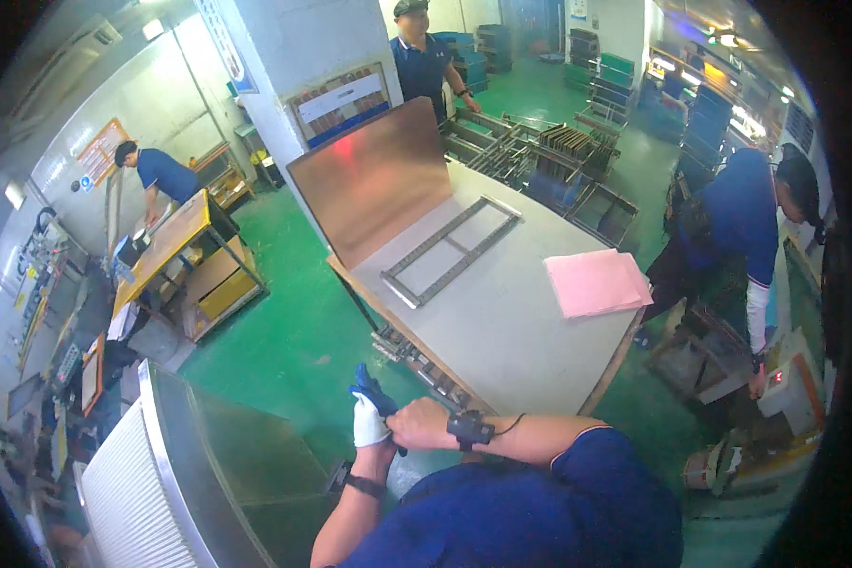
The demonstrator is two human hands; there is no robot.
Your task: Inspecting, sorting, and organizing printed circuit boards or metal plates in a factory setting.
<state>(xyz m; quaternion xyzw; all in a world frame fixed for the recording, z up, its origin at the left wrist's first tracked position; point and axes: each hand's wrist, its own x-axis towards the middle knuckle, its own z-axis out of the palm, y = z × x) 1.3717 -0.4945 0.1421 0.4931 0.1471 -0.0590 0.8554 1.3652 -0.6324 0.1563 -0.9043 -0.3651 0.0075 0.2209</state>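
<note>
My left hand (pixel 369 417) wears a white work glove (pixel 368 428) with a blue palm and fingertips. It is raised beyond the near edge of the table, and its fingers point up and look stretched out. My bare right hand (pixel 421 423) is closed on the edge of this glove, beside the left wrist; its fingertips are partly hidden. On the table (pixel 502 331) ahead lie a flat rectangular metal frame (pixel 454 248) with a crossbar and a stack of pink sheets (pixel 596 282). A copper-coloured panel (pixel 374 185) stands upright along the table's left side.
A ribbed metal cabinet (pixel 227 464) stands at near left. Metal racks (pixel 559 156) are crowded behind the table. One person (pixel 426 66) stands at the back, another (pixel 166 175) works at a wooden bench (pixel 166 251), and a third (pixel 738 218) bends down at right.
</note>
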